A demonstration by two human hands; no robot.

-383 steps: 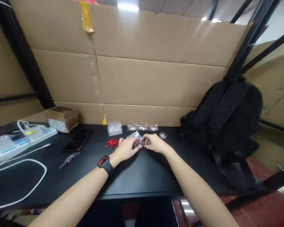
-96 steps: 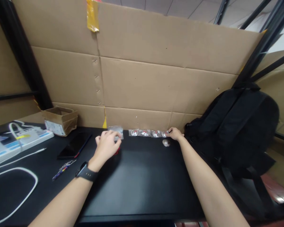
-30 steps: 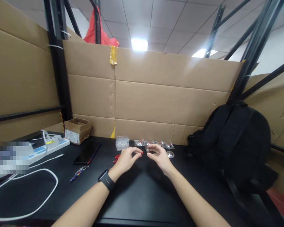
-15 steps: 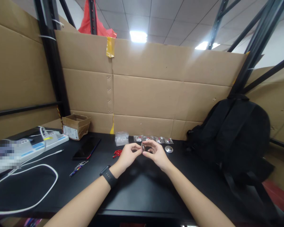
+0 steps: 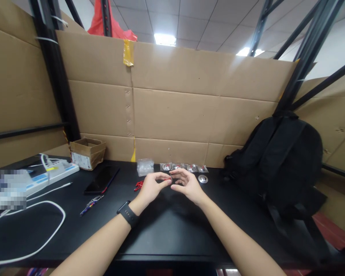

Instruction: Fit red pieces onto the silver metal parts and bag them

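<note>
A small round metal disc (image 5: 171, 178), turned almost edge-on, is between my two hands above the black table. Thumb and fingers of my left hand (image 5: 151, 188) pinch it, and a speck of red shows at the fingertips. From the other side, my right hand (image 5: 190, 188) has its curled fingertips and thumb at the disc's edge. Small red pieces (image 5: 138, 185) lie just beyond my left hand. Past my right hand rests a loose silver disc (image 5: 202, 179). Several discs in clear bags (image 5: 191, 168) form a row behind, beside a stack of clear plastic bags (image 5: 145, 167).
On the left are a phone-like black tablet (image 5: 101, 180), a keychain (image 5: 91, 205), an open cardboard box (image 5: 89, 154), a white power strip (image 5: 57, 176) and a looped white cable (image 5: 63, 216). A black backpack (image 5: 284, 168) stands right. Cardboard walls (image 5: 172, 115) enclose the table.
The disc has turned from showing part of its face to nearly edge-on. My right fingers have opened slightly around it. The whole view has shifted a little.
</note>
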